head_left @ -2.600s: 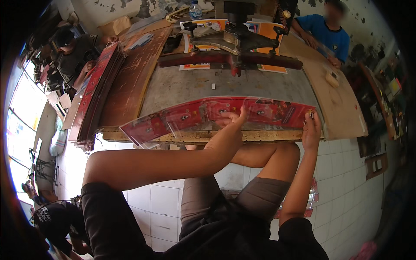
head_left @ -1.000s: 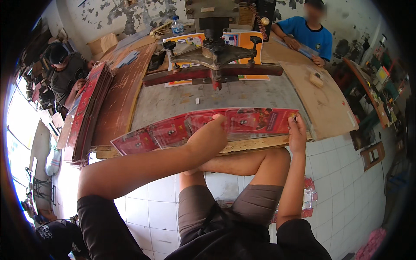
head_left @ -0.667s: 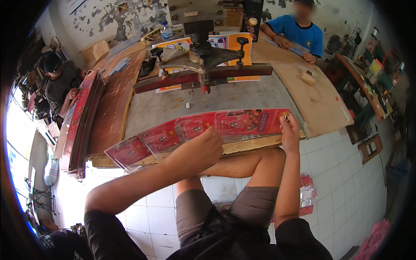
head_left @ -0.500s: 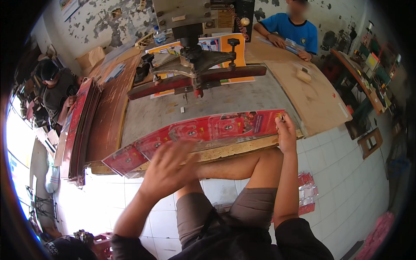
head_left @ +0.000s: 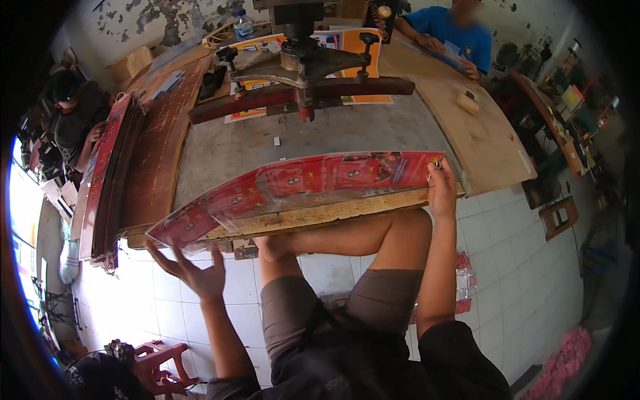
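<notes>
A long strip of red printed, glossy plastic packaging bows across the front of a grey metal work plate. At its right end my right hand pinches the corner between thumb and fingers. My left hand is open with fingers spread, palm up, at the strip's lower left end; whether the fingertips touch it I cannot tell. The strip's left end reaches past the wooden front edge of the table. Over the plate hangs a press head with a dark red bar, apart from the strip.
Stacked red sheets stand at the left, near a person in dark clothing. Brown board covers the right side, with a small block on it. Across the table, a person in blue handles clear plastic. Red packets lie on the tiled floor.
My left hand has moved left and down, from over the strip to its left end, fingers spread. My right hand still holds the right corner. The view has shifted slightly.
</notes>
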{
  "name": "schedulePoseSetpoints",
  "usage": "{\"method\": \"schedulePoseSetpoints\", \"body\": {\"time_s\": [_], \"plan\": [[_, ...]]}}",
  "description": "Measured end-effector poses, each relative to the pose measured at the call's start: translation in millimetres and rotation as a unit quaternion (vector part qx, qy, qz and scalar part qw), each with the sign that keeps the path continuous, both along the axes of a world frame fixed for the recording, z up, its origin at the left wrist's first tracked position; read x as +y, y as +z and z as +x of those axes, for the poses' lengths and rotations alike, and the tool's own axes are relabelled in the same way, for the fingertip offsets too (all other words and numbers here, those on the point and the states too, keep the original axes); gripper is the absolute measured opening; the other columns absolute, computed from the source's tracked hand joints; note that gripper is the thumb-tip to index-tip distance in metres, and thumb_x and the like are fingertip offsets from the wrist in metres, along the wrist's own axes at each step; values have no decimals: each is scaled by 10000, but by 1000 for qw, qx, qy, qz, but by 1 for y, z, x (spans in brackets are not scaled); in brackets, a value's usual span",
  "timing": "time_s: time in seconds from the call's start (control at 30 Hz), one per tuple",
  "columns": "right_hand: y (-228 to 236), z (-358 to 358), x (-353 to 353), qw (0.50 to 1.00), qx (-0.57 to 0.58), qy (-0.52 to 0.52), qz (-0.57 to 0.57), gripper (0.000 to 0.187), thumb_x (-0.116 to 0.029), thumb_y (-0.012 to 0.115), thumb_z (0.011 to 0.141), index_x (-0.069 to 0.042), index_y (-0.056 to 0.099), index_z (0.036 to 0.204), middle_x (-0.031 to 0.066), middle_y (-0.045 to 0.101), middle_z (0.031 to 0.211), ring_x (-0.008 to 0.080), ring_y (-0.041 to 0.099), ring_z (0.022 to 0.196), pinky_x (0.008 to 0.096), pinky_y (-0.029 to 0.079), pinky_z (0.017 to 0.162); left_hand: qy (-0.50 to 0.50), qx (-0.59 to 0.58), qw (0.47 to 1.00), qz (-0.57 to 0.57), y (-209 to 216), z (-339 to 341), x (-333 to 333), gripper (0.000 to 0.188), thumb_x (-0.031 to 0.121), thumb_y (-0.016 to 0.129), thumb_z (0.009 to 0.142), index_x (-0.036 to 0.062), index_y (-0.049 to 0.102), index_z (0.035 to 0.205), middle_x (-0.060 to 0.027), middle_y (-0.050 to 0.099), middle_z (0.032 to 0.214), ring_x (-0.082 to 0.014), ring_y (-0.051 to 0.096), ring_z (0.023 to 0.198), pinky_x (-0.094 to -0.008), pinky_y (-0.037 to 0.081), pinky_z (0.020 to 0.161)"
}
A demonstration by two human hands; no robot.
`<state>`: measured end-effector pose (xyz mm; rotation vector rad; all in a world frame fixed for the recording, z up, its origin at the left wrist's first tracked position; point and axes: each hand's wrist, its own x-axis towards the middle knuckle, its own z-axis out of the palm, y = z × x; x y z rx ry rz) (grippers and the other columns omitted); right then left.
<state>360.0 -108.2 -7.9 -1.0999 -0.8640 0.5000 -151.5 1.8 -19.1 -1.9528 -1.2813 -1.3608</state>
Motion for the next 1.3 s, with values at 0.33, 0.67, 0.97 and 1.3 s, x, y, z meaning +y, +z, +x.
{"method": "schedulePoseSetpoints", "body": {"time_s": [0.33,0.67,0.97,1.3], "plan": [[12,-20,0,977,-164,-120,59,575,-288,701,1015,-19,481,1474,163,576,1441,257,533,1354,411,383,1174,-92,-82,984,-126,9,-15,5,1268,666,814,833,183,69,1738,-211,118,1782,-459,146,1634,-650,238,1277],[45,-123,-6,792,-579,-187,-50,969,-654,783,874,-90,448,1588,169,384,1696,441,230,1614,677,130,1270,-185,-249,937,-163,4,-14,2,1123,710,627,966,161,27,1740,-197,116,1785,-433,186,1625,-630,226,1281],[67,-110,25,763,-626,-149,-62,828,-571,846,809,-137,593,1467,70,645,1376,309,531,1402,632,230,1247,-199,-326,901,-204,-2,-17,1,1146,361,828,936,155,36,1738,-127,96,1798,-415,163,1634,-581,169,1316],[61,-112,29,761,-620,-187,-36,616,-465,886,813,-157,680,1306,32,678,1218,261,612,1233,576,289,1225,-206,-332,901,-190,-13,-21,10,1088,269,849,932,77,118,1715,-106,148,1793,-335,290,1603,-527,190,1332]]}}
